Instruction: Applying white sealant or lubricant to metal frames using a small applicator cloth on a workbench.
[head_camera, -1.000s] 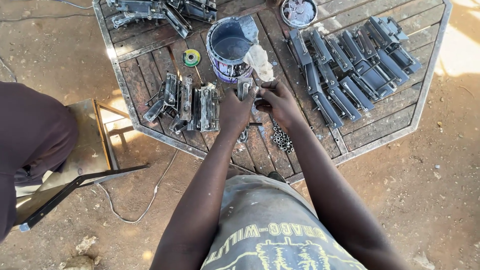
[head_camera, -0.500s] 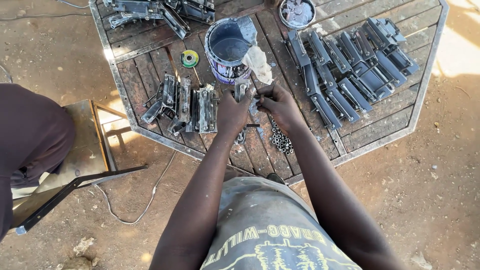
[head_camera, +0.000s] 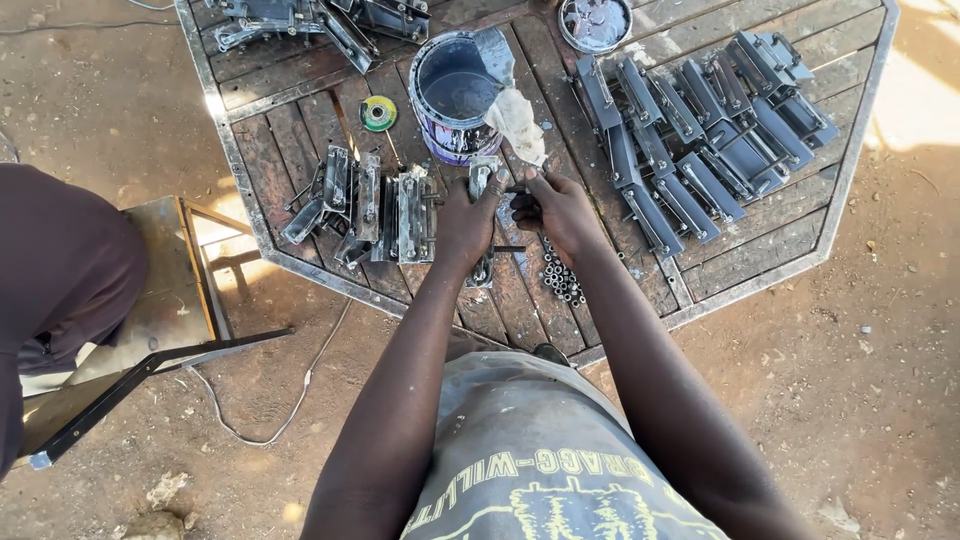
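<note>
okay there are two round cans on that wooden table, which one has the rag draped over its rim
The larger paint can, nearest the hands, just beyond the right hand. A pale rag hangs over its right rim. The smaller, shallow can at the table's far edge has no rag.

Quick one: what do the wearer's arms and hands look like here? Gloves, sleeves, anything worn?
Both arms are bare from shoulder to fingertips: no sleeves, gloves, watch or bands visible. The left hand and right hand are ungloved. The only clothing in view is a grey, stained sleeveless top with pale yellow print across the front.
</note>
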